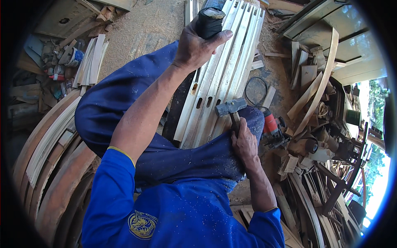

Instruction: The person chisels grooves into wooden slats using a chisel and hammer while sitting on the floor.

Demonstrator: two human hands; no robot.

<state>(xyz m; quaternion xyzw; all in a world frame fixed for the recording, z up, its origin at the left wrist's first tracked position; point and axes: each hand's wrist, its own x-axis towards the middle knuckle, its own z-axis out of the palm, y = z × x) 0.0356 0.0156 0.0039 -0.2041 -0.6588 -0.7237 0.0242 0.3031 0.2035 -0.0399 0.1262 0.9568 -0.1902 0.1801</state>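
My left hand point(194, 51), arm stretched forward, is closed around a thick black-wrapped handle point(210, 27) with a pale, worn round end facing up. Whatever lies below that handle is hidden by the hand. Over my right thigh, my right hand point(245, 144) grips a hammer point(230, 107) by its dark shaft, its blocky metal head pointing forward. Pale wooden bars point(223, 70) lie side by side, running away from me between my legs. Several oblong slots are cut into them. The left hand is above the far part of these bars.
A red and black power tool point(271, 126) sits on the floor right of my knee, near a dark cord point(249, 89). Curved planks point(53, 165) are stacked at left. Wood offcuts point(308, 74) and a long curved strip point(324, 82) crowd the right. Sawdust covers the floor point(140, 29).
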